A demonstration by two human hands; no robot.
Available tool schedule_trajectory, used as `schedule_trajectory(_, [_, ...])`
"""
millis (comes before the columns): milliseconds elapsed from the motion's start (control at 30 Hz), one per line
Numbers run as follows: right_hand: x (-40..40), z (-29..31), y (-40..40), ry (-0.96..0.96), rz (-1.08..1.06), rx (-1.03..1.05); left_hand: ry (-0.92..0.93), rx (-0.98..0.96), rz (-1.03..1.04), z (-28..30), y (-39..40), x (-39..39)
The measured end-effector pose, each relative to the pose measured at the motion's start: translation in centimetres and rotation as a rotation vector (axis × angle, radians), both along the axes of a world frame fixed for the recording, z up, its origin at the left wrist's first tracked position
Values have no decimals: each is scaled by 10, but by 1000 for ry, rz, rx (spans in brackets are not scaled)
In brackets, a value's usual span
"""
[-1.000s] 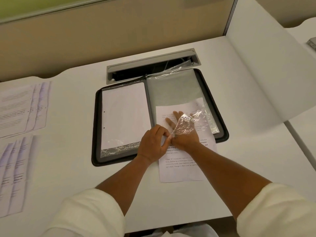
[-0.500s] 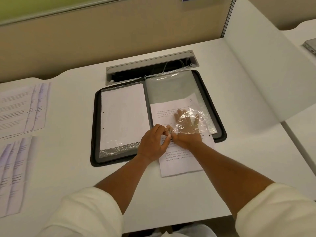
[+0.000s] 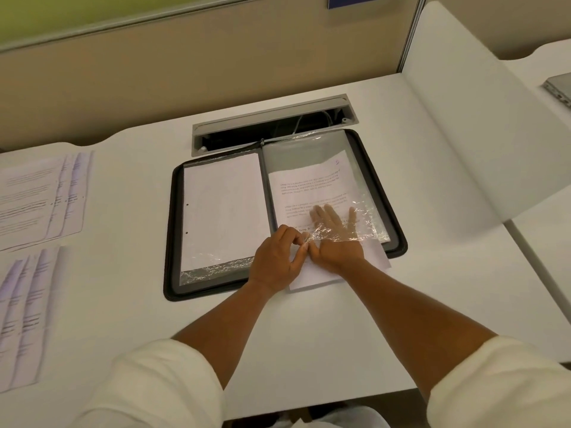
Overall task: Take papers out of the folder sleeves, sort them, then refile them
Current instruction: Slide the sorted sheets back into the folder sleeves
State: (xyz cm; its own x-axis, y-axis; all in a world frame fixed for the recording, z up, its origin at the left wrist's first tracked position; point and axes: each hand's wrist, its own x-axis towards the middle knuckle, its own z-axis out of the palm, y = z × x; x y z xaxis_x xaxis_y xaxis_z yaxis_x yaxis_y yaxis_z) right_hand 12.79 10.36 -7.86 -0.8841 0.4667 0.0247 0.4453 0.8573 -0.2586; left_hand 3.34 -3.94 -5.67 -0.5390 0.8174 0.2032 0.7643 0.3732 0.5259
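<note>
The left hand (image 3: 275, 257) is pinching the near edge of the clear sleeve (image 3: 355, 156) in the open folder (image 3: 173, 230) on the tabletop (image 3: 129, 304). The right hand (image 3: 335, 239) is lying flat, fingers straight inside the sleeve, pressing on the printed paper (image 3: 309, 186), which is sitting mostly inside with its near end sticking out.

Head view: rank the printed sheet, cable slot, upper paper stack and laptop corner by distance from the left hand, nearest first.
1. Printed sheet, beside the left hand, going into the right sleeve.
2. Cable slot, behind the folder.
3. Upper paper stack, far left.
4. Laptop corner, far right.
</note>
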Motion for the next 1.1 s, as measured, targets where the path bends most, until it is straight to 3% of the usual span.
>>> schedule_trajectory(67, [1, 2, 1, -29, -26, 0, -5, -10, 3, 0, 0, 1])
schedule_trajectory(267, [11, 0, -6, 140, -54, 60, -16, -21, 12, -2, -2, 2])
schedule_trajectory(433, [4, -1, -3, -37, -43, 1, -35, 7, 27, 0, -1, 6])
schedule_trajectory(700, [14, -4, -7, 39, -57, 55, -58, 4, 44, 0, -2, 10])
schedule_trajectory(1100, [19, -2, 6, -227, -2, 5, -53, -67, 122, -4, 0, 12])
